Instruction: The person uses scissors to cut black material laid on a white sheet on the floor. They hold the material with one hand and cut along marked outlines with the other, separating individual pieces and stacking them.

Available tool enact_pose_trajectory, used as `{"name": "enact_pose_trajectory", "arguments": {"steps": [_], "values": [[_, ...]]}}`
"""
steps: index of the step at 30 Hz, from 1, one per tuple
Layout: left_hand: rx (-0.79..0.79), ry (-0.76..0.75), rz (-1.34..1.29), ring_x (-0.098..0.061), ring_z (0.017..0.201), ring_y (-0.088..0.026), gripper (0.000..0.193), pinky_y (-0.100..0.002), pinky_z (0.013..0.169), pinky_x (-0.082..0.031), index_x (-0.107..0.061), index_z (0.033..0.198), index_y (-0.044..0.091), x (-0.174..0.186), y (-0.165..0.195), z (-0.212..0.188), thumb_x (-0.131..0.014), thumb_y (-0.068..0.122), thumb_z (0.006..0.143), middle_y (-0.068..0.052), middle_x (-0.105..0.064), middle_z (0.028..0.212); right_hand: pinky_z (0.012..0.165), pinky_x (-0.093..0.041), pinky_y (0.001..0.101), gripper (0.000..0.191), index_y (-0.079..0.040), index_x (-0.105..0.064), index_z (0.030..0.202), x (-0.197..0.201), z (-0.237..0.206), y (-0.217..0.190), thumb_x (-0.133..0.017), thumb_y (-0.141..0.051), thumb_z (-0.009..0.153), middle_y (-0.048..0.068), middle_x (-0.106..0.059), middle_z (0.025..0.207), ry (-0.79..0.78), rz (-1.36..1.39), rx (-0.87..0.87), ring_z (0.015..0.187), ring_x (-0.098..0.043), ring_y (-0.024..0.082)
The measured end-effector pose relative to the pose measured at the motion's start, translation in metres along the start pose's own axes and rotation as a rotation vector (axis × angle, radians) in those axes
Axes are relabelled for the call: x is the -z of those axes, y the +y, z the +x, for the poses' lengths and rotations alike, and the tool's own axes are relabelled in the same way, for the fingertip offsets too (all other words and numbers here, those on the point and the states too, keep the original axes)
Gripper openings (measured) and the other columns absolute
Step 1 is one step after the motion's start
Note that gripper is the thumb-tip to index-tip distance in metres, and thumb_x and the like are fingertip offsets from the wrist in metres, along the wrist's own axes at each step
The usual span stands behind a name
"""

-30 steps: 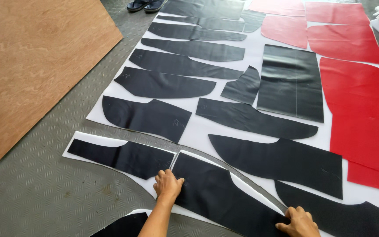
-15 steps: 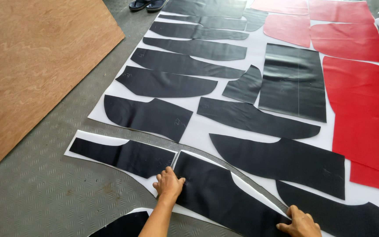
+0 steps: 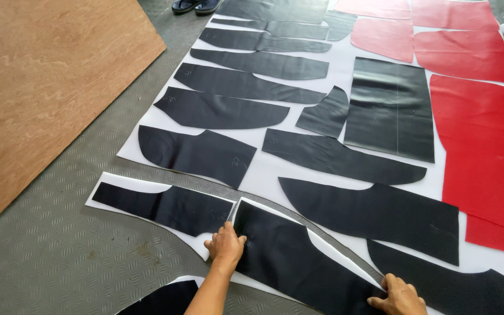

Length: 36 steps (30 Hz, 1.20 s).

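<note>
Left hand (image 3: 224, 242) flat, fingers together, pressing the near-left corner of a black piece (image 3: 298, 262) cut out with its white backing, lying at the near edge of the white sheet (image 3: 333, 76) on the grey tread floor (image 3: 59, 251). Right hand (image 3: 398, 296) grips the piece's right end, fingers curled on its edge; cannot tell if they pinch. Another cut black piece (image 3: 164, 207) sits just left of it. More black pieces and red pieces (image 3: 479, 134) cover the sheet beyond. Wood board (image 3: 36, 87) at far left, sandals (image 3: 196, 6) at the sheet's far edge.
</note>
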<state>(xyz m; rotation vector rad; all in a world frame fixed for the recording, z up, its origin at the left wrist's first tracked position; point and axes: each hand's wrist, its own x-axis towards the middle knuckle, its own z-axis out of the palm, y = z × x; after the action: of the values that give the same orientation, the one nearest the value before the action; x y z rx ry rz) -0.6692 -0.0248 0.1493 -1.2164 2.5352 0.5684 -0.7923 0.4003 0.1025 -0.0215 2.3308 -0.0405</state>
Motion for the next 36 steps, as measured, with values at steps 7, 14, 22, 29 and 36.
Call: {"name": "enact_pose_trajectory", "arguments": {"steps": [7, 14, 22, 29, 36], "values": [[-0.018, -0.011, 0.008, -0.069, 0.110, -0.029, 0.049, -0.052, 0.100, -0.042, -0.056, 0.124, 0.011, -0.001, 0.000, 0.001, -0.074, 0.041, 0.089, -0.008, -0.071, 0.117, 0.097, -0.058, 0.0368, 0.049, -0.015, -0.072, 0.113, -0.002, 0.002, -0.001, -0.088, -0.045, 0.079, 0.009, -0.073, 0.108, 0.007, -0.009, 0.001, 0.109, -0.071, 0.020], [-0.071, 0.041, -0.067, -0.069, 0.109, -0.034, 0.048, -0.046, 0.090, -0.056, -0.055, 0.119, 0.008, -0.005, -0.004, 0.002, -0.076, 0.037, 0.087, -0.013, -0.069, 0.119, 0.099, -0.057, 0.0381, 0.049, -0.015, -0.073, 0.113, -0.001, 0.006, 0.000, -0.088, -0.046, 0.078, 0.010, -0.073, 0.110, -0.019, -0.021, 0.012, 0.111, -0.071, 0.021], [-0.030, -0.006, -0.067, -0.071, 0.106, -0.034, 0.046, -0.046, 0.089, -0.056, -0.053, 0.120, 0.010, -0.002, -0.003, 0.001, -0.074, 0.038, 0.089, -0.015, -0.074, 0.108, 0.097, -0.058, 0.0404, 0.050, -0.015, -0.068, 0.115, -0.003, 0.006, 0.001, -0.086, -0.046, 0.080, 0.012, -0.076, 0.104, -0.028, -0.008, -0.022, 0.107, -0.076, 0.023], [-0.047, 0.025, -0.081, -0.070, 0.105, -0.034, 0.047, -0.047, 0.089, -0.056, -0.053, 0.120, 0.010, -0.006, -0.007, 0.001, -0.074, 0.038, 0.089, -0.014, -0.074, 0.108, 0.098, -0.058, 0.0384, 0.046, -0.015, -0.074, 0.112, -0.008, 0.011, 0.003, -0.084, -0.049, 0.083, 0.009, -0.069, 0.109, -0.036, -0.134, 0.020, 0.111, -0.070, 0.021], [-0.050, 0.043, -0.109, -0.071, 0.104, -0.034, 0.047, -0.047, 0.089, -0.056, -0.052, 0.120, 0.010, -0.012, -0.012, 0.003, -0.074, 0.037, 0.089, -0.013, -0.074, 0.110, 0.099, -0.059, 0.0380, 0.046, -0.013, -0.068, 0.116, -0.022, 0.032, 0.015, -0.082, -0.043, 0.084, 0.013, -0.079, 0.102, -0.103, 0.074, 0.037, 0.102, -0.080, 0.023]]}}
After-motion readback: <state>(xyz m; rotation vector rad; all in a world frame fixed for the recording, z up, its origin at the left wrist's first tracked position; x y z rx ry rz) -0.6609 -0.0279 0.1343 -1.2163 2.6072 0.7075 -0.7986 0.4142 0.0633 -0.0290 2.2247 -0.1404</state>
